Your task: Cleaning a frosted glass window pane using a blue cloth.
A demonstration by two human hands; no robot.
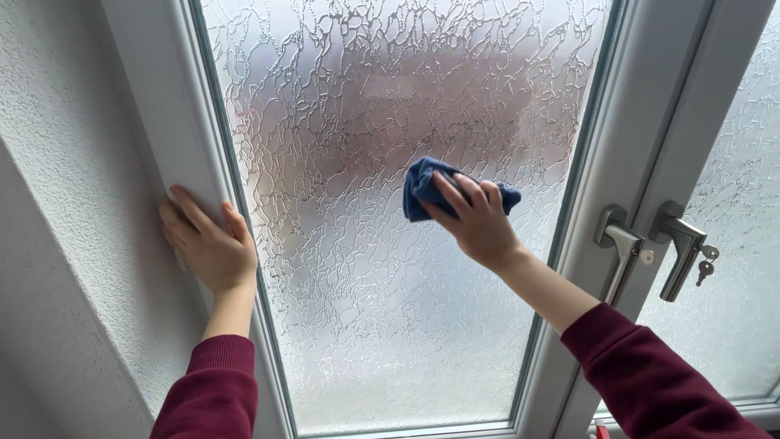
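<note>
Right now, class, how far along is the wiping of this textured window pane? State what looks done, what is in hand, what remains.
Done: nothing shows clearly; the frosted pane looks alike everywhere, so wiped areas cannot be told. In hand: the right hand presses a blue cloth on the pane's middle, while the left hand braces on the white frame. Left: cannot be told; the neighbouring pane beside the handles is not being touched.

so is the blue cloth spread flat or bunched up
Bunched up. The blue cloth sits as a folded wad under the right hand, pressed against the textured glass, with creased edges sticking out past the fingers.
</note>
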